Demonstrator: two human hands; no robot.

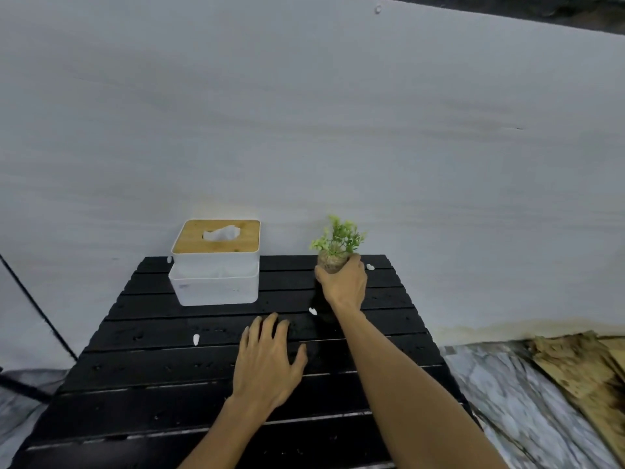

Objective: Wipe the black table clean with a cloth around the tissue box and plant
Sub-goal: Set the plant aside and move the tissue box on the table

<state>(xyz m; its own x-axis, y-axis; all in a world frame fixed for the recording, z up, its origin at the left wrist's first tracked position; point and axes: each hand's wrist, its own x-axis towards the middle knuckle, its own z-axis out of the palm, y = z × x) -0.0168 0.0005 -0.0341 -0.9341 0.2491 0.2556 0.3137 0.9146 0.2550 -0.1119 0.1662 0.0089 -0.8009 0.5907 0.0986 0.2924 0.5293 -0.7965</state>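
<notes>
**Inspector:** Status?
**Assessor:** Right hand grips the plant at the far right of the black table. Left hand lies flat, fingers spread; cloth perhaps beneath, unclear.
**Inspector:** Risk?
**Assessor:** A careless lift could tip the plant.

The left hand and right hand are bare, with slender, unclothed forearms.
</notes>
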